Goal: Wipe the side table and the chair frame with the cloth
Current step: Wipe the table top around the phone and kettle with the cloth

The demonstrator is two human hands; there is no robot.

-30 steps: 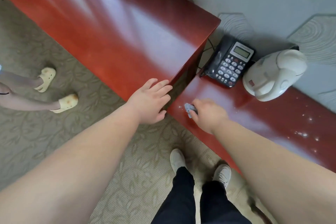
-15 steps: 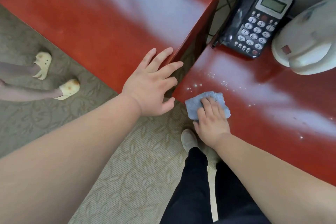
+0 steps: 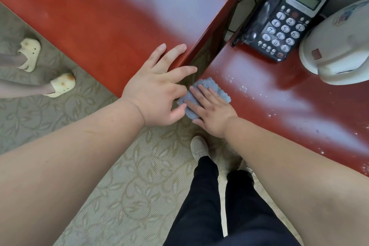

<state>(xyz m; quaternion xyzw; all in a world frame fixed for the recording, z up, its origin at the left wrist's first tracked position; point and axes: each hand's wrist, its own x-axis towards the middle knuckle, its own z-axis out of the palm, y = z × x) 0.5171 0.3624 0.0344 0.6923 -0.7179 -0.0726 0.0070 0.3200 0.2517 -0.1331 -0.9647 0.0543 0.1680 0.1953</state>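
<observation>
R hand (image 3: 211, 114) lies flat, fingers spread, pressing the blue cloth (image 3: 214, 88) onto the near-left corner of the side table (image 3: 299, 102); nothing pinched. L hand (image 3: 157, 90) open and splayed, palm braced on the corner of the bigger red surface (image 3: 111, 18) at 9 o'clock of the cloth, thumb touching the cloth edge.

Cloth looks soft, light, fluffy microfibre; prob bunches if dragged by an edge, so best held under a flat palm, mid-cloth. Table top glossy and slick, white specks at 2–3 o'clock of the cloth not yet wiped.

Phone (image 3: 283, 26) at 1 o'clock: keypad digits 1–9, *, 0, # readable; brand above the screen too small to read. White appliance (image 3: 337, 52) at 2 o'clock, small red label, illegible.
</observation>
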